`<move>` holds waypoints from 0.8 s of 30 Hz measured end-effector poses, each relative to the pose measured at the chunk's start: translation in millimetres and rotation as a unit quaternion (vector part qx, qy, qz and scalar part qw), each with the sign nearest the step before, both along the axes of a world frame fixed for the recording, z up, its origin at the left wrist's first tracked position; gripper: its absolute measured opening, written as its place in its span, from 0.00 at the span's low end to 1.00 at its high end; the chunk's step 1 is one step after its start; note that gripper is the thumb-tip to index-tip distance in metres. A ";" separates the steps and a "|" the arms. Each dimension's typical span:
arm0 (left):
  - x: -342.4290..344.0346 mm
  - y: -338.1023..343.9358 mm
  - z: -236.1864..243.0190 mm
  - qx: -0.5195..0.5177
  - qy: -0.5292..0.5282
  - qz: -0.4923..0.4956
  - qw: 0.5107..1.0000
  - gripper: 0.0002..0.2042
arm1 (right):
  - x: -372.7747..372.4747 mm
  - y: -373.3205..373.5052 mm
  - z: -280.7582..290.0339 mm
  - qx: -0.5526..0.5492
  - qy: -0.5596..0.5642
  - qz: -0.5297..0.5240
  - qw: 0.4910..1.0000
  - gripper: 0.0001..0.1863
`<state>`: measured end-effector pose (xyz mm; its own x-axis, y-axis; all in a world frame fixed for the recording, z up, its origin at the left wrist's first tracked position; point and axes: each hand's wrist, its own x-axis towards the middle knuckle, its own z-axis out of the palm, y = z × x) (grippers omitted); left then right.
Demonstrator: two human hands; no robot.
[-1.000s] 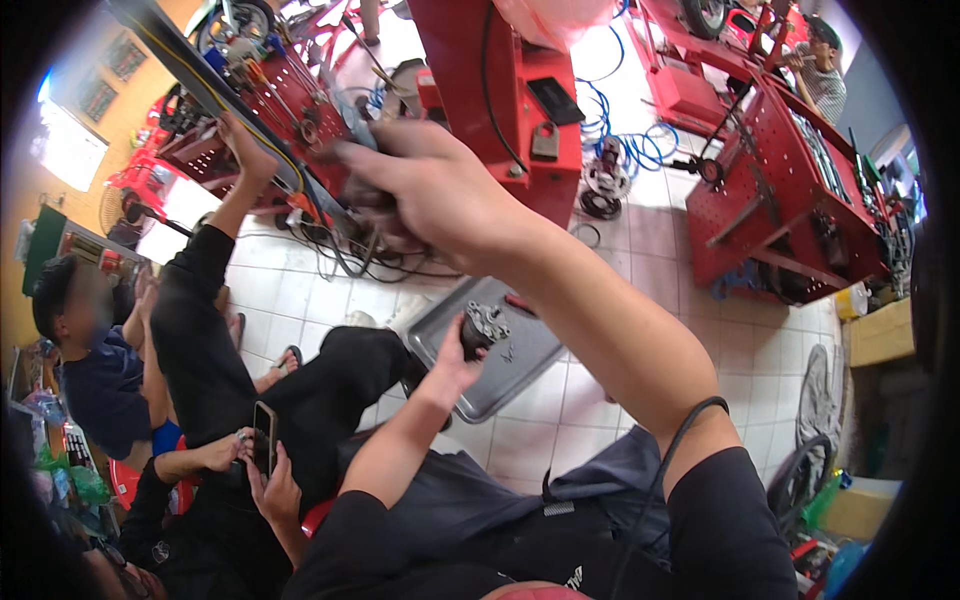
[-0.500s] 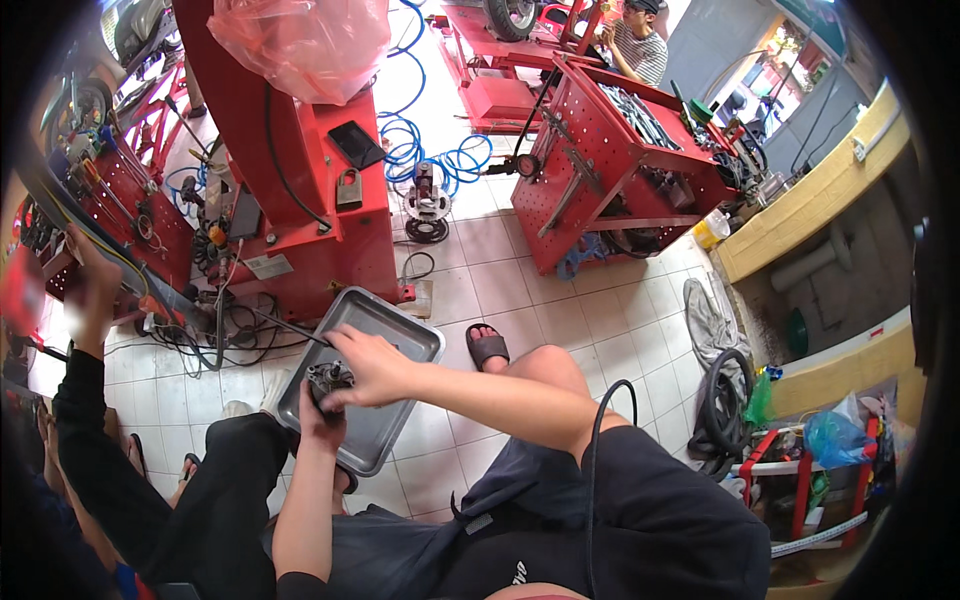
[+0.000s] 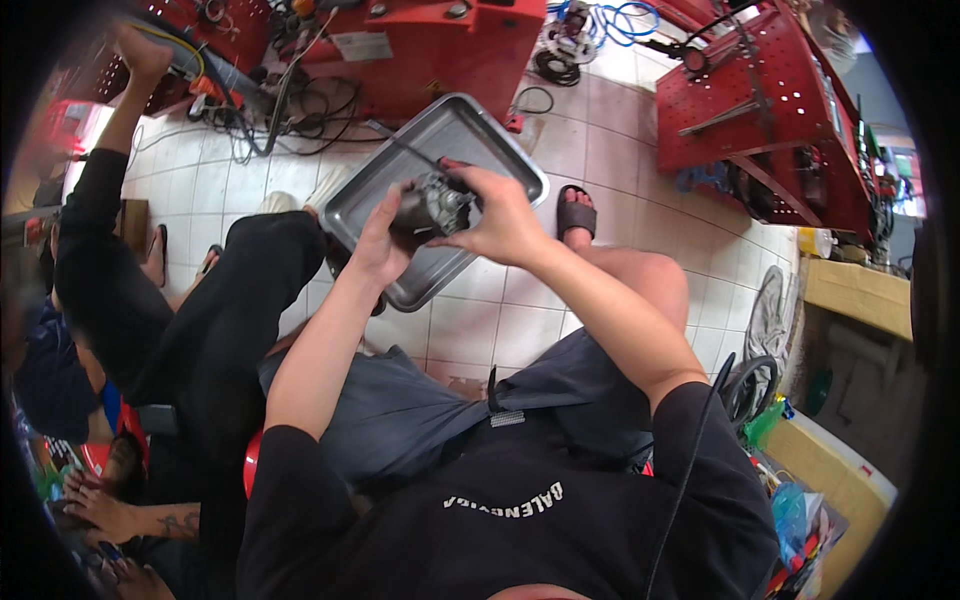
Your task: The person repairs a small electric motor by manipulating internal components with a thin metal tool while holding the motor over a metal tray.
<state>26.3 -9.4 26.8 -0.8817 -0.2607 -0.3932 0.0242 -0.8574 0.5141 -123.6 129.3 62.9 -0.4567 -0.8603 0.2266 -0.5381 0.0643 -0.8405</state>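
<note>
My left hand [image 3: 383, 238] is closed around the dark, cylinder-like side of a small metal machine part [image 3: 446, 203]. At the part's other side, my right hand [image 3: 500, 212] is closed, thumb below and fingers above, on its silvery, uneven face. Both hands hold the part over a grey metal tray [image 3: 519, 160]. A thin rod-shaped tool [image 3: 402, 143] crosses the tray's far left rim, one end close to my right fingers. Whether those fingers touch it I cannot tell. The part's underside is hidden by my hands.
A red machine base [image 3: 440, 60] stands beyond the tray, with black cables [image 3: 310, 110] on the tiled floor. Far right is a red perforated tool cart [image 3: 740, 130]. A co-worker's black-clad leg [image 3: 265, 255] lies close on my left. My sandalled foot [image 3: 577, 215] is right of the tray.
The view has tilted down, so the tray and hands appear higher. My right hand, spread over the part before, now grips its side. The part has turned, its silvery face toward the right.
</note>
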 end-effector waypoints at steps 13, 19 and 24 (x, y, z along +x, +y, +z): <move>-2.9 -10.0 -4.8 0.001 -0.023 -0.030 0.999 0.39 | -6.8 -14.9 3.9 0.049 0.040 0.038 0.997 0.44; -5.8 -6.7 -13.1 0.048 -0.024 0.040 0.998 0.38 | -8.0 -18.5 1.3 0.021 -0.035 0.022 0.999 0.40; -6.9 -11.4 -15.2 0.027 0.090 0.017 0.995 0.37 | -13.5 -17.7 11.0 -0.003 -0.057 0.023 0.998 0.37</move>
